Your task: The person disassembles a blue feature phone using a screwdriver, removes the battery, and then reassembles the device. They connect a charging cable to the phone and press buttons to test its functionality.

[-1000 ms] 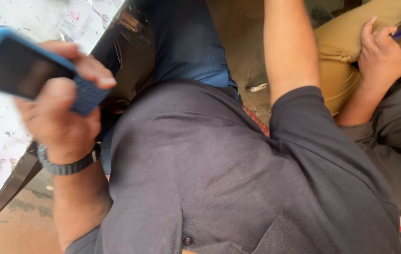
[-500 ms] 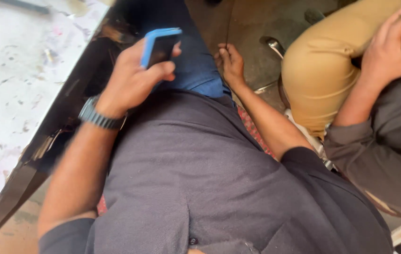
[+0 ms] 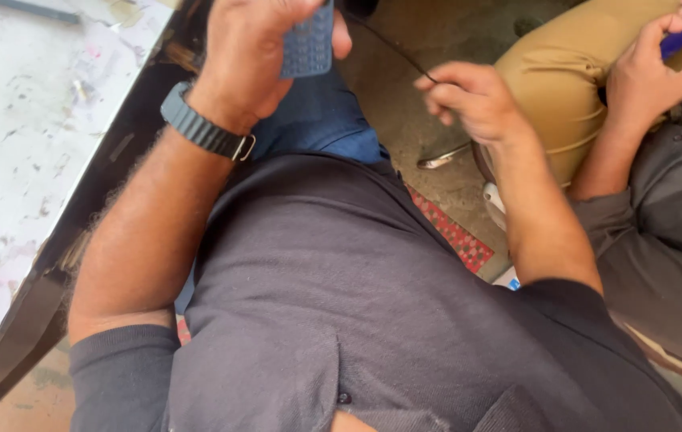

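Beside the scuffed white worktable [image 3: 13, 144], his left hand [image 3: 257, 48] grips a blue keypad phone [image 3: 307, 40]; right hand [image 3: 469, 96], wrist bent, pinches a thin black cable [image 3: 393, 44].

Phone [image 3: 307, 44] and thin cable [image 3: 393, 44] in hands

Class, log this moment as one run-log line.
left hand: grips blue phone | right hand: pinches thin black cable | beside: another person's hand

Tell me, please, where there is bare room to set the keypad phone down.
The white worktop left of the left hand is mostly bare. The floor between the right hand and the neighbour's tan trousers is cramped.
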